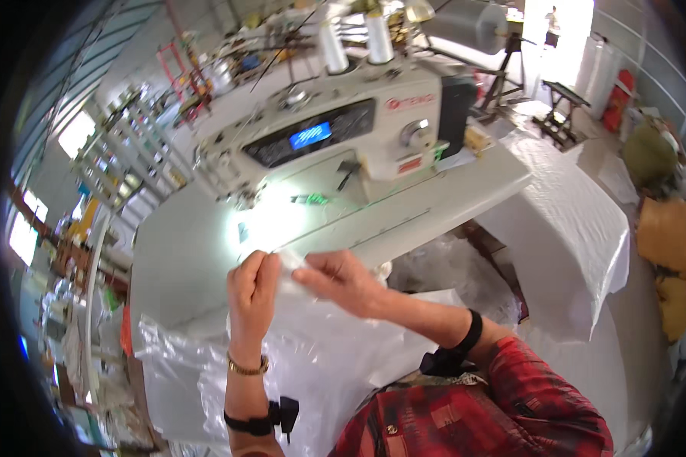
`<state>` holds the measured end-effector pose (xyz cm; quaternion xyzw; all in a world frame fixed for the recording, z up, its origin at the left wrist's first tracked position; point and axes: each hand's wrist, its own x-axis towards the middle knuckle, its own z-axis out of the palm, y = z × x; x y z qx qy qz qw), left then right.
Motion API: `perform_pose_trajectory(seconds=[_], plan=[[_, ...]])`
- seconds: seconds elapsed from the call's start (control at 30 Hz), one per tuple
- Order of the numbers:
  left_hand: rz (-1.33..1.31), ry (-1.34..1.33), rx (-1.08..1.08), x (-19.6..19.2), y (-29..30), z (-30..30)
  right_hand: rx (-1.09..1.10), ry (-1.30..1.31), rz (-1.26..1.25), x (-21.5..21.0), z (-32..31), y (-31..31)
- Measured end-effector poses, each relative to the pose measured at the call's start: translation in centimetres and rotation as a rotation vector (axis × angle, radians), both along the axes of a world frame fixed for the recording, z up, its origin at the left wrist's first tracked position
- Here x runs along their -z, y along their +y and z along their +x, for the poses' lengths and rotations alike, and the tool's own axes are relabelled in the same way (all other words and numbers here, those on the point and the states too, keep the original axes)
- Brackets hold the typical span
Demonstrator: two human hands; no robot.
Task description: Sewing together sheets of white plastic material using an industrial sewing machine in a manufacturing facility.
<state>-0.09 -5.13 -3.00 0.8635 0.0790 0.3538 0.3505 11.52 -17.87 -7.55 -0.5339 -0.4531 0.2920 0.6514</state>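
Note:
Both hands are close together at the front edge of the sewing table, below the bright lamp of a white sewing machine (404, 99). My left hand (253, 293) has its fingers curled closed on the edge of a white plastic sheet (312, 335). Pinching the same sheet just to the right is my right hand (341, 282), thumb and fingers together. From there the sheet drapes down over my lap and spreads left, glossy and creased. The needle area lies a little beyond the hands, washed out by the light.
Small green-handled snips (309, 199) lie on the machine bed. Two white thread cones (379, 38) stand behind the machine. A large pile of white sheeting (564, 221) covers a surface at the right. A metal rack (141, 152) stands at the left.

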Motion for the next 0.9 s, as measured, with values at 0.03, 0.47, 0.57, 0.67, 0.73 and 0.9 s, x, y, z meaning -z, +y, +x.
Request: perform_pose_trajectory(seconds=[0.03, 0.47, 0.57, 0.67, 0.73, 0.9], plan=[[0.008, 0.01, -0.013, -0.2, -0.2, -0.3, 0.038, -0.085, 0.047, 0.1, -0.4, 0.0], [0.01, -0.022, 0.024, 1.2, 1.0, 0.3, 0.372, -0.454, 0.121, -0.2, -1.4, 0.5], [-0.085, -0.033, 0.055, 1.7, 1.3, 0.1, 0.43, -0.508, 0.221, 0.2, -1.5, 0.6], [-0.151, -0.019, 0.133, 1.2, 0.8, 0.4, 0.417, -0.522, 0.222, 0.2, -1.3, 0.3], [-0.159, -0.005, 0.169, 0.9, 0.7, 0.4, 0.421, -0.538, 0.231, 0.4, -1.4, 0.5], [-0.403, 0.14, 0.078, 0.7, 1.1, -0.8, 0.363, -0.539, 0.228, 1.0, -1.5, 1.3]])
